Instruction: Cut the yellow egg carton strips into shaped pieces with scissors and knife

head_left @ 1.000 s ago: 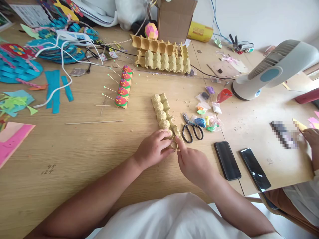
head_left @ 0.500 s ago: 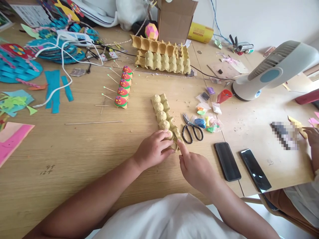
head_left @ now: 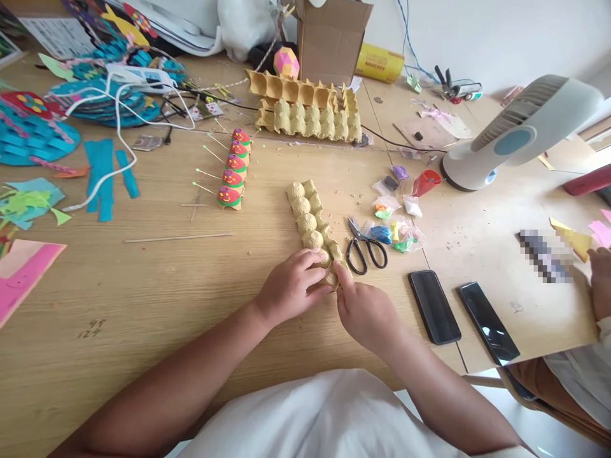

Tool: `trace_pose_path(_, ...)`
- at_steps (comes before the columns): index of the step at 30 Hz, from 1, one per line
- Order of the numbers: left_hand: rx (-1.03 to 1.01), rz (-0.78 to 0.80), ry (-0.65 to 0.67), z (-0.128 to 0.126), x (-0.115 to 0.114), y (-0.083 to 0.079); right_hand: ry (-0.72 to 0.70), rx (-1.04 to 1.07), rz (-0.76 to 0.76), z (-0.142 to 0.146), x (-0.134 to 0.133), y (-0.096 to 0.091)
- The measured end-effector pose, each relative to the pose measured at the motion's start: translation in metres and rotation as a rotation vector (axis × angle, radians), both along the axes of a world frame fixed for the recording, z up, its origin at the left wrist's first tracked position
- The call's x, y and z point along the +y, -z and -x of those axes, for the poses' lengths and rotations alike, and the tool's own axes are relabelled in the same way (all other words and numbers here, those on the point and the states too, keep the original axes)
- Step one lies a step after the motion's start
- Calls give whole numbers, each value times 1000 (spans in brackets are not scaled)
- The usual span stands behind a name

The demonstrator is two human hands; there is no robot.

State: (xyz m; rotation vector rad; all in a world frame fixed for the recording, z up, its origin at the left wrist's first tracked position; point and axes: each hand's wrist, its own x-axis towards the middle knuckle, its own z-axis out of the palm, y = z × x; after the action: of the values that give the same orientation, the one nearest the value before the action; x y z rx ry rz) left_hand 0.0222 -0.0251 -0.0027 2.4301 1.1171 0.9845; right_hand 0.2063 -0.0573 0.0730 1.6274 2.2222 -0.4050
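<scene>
Right fingers (head_left: 344, 275), index extended, slid forward, grip unclear; left fingers (head_left: 312, 276), half-curled, hold knobbly pulp carton (head_left: 307, 222).

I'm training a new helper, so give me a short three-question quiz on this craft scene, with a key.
1. Which lies just right of the plain egg-carton strip at the picture's centre?
A) wooden stick
B) scissors
C) blue paper strips
2. True or false: the left hand is on the scissors.
3. How many red-and-green domes does the decorated strip have?

Key:
1. B
2. False; it is on the near end of the egg-carton strip.
3. Five
</scene>
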Motion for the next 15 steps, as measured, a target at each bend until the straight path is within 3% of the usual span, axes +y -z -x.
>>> trace_pose_path(15, -3, -4, 15, 0, 1, 2, 3, 20, -28, 0, 3, 1)
